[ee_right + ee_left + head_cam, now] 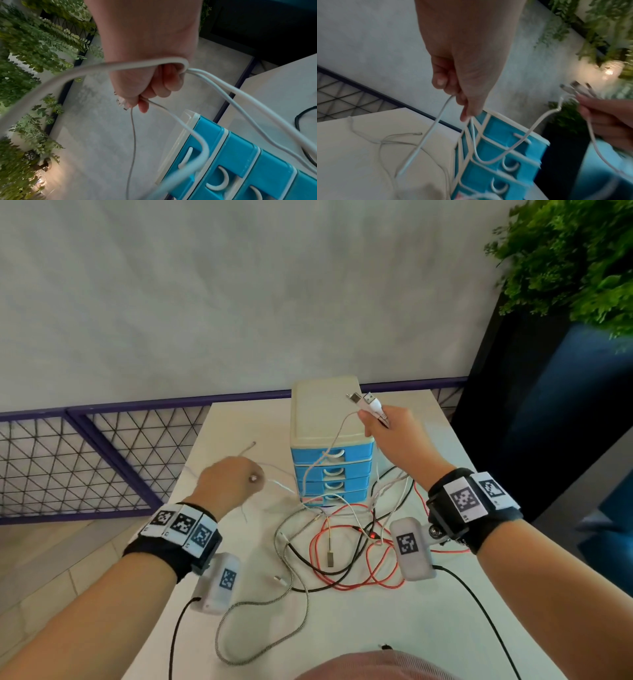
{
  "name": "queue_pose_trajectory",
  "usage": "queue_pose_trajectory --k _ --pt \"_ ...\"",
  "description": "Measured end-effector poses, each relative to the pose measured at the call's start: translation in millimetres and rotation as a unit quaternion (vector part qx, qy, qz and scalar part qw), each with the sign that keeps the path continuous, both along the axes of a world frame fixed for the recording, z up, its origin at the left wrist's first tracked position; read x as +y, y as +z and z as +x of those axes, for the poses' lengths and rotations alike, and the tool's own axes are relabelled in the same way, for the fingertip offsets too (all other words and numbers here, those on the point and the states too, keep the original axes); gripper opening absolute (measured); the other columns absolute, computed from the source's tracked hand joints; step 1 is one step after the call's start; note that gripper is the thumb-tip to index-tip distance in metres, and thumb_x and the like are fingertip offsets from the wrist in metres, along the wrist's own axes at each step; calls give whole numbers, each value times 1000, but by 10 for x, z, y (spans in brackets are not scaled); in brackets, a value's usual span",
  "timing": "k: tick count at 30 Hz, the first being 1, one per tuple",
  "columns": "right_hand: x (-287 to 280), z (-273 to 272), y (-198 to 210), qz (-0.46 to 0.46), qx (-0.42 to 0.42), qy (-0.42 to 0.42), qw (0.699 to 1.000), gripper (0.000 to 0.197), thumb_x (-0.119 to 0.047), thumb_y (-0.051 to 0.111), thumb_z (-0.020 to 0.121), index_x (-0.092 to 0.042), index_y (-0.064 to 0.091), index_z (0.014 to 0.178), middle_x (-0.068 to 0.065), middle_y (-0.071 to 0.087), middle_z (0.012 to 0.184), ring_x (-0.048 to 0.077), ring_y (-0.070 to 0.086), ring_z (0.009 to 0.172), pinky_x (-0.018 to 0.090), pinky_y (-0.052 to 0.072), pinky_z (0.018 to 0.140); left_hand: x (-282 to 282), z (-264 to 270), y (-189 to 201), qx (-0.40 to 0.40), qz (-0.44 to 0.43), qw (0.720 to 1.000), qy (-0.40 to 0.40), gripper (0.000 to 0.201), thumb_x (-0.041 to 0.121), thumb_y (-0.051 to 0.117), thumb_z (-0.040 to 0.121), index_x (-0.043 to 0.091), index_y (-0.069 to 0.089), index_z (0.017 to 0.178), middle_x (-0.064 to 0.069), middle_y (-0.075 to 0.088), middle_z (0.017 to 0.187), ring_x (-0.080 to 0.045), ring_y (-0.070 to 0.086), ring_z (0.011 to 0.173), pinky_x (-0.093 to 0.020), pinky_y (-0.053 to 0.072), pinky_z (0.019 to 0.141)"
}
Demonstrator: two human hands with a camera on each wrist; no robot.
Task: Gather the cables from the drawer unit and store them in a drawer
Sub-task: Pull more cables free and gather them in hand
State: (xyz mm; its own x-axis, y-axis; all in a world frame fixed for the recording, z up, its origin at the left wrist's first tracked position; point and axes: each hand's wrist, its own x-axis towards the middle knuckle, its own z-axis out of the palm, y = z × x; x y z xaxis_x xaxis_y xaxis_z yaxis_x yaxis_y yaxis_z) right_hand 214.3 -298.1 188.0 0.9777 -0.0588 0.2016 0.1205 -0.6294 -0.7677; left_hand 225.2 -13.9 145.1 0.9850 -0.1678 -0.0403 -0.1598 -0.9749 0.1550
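A small drawer unit [327,419] with a cream top and several shut blue drawers stands at the back of the white table [445,628]. My right hand [380,419] is raised beside its top and grips a bunch of white cables [223,92]. Their USB plugs [363,400] stick out above my fist, and the cords hang down over the drawer fronts. To the left of the unit, my left hand [239,477] pinches a thin white cable [433,132] that trails onto the table. Red cable [346,559], black and braided cables lie tangled in front of the unit.
A purple mesh railing [102,453] runs along the table's left and far sides. A dark planter [534,422] with a green plant [575,258] stands to the right. Black leads from my wrist cameras trail over the near table edge.
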Motion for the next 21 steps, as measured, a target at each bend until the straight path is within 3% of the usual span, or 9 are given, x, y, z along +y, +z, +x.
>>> queue_pose_trajectory --k 2,5,7,9,11,13,15,17,21 --pt "8 -11 -3 -15 20 23 999 35 -40 50 97 -18 58 70 -4 41 56 10 34 46 13 27 40 146 127 79 -49 -23 997 54 19 27 52 89 25 70 88 2 70 90 -22 64 74 -33 54 68" --pt "77 -29 0 -27 29 65 997 36 -39 48 97 -20 45 66 -3 37 59 12 32 51 19 30 47 333 339 214 -108 -69 982 138 19 12 45 90 6 63 90 -17 63 91 -36 60 79 -36 45 61" --pt "132 -32 0 26 42 94 994 28 -37 45 98 -18 54 81 -2 38 62 13 36 55 29 37 53 405 426 230 -92 -84 977 172 31 8 45 89 -1 50 118 -26 49 125 -42 55 102 -44 48 75" --pt "176 -22 -19 123 67 106 984 26 -30 42 101 -10 58 100 -1 37 64 13 37 54 29 37 53 397 415 175 -58 -101 979 170 45 7 47 89 1 38 133 -23 32 142 -40 50 114 -46 46 87" --pt "207 -22 -49 196 82 109 971 23 -20 37 103 -10 56 96 -1 37 64 12 39 52 23 37 53 320 328 59 -37 -115 982 142 42 9 49 91 6 43 132 -18 32 144 -29 59 101 -37 48 83" --pt "221 -23 -100 204 94 115 968 24 -17 34 103 -14 53 89 -1 46 66 12 51 56 23 42 60 211 185 -110 -14 -113 989 99 26 13 49 92 9 55 117 -12 47 128 -14 57 78 -27 47 69" --pt "225 -32 -151 194 110 120 967 24 -19 34 104 -16 53 89 -3 56 70 11 60 64 24 47 68 95 32 -332 41 -116 992 33 13 17 50 91 12 62 95 -6 63 102 -18 62 78 -34 53 72" --pt "235 -39 -197 206 122 118 964 24 -21 34 104 -14 53 91 -3 59 72 12 64 69 26 49 72 -12 -111 -572 118 -123 984 -52 11 21 55 87 15 65 86 0 68 88 -19 65 82 -40 54 79" --pt "253 -76 -231 265 140 115 947 22 -18 35 104 -11 51 90 2 51 68 17 57 61 30 53 69 -354 -320 -907 202 -21 953 -226 14 22 52 87 25 65 93 12 55 88 -11 56 86 -33 48 79"
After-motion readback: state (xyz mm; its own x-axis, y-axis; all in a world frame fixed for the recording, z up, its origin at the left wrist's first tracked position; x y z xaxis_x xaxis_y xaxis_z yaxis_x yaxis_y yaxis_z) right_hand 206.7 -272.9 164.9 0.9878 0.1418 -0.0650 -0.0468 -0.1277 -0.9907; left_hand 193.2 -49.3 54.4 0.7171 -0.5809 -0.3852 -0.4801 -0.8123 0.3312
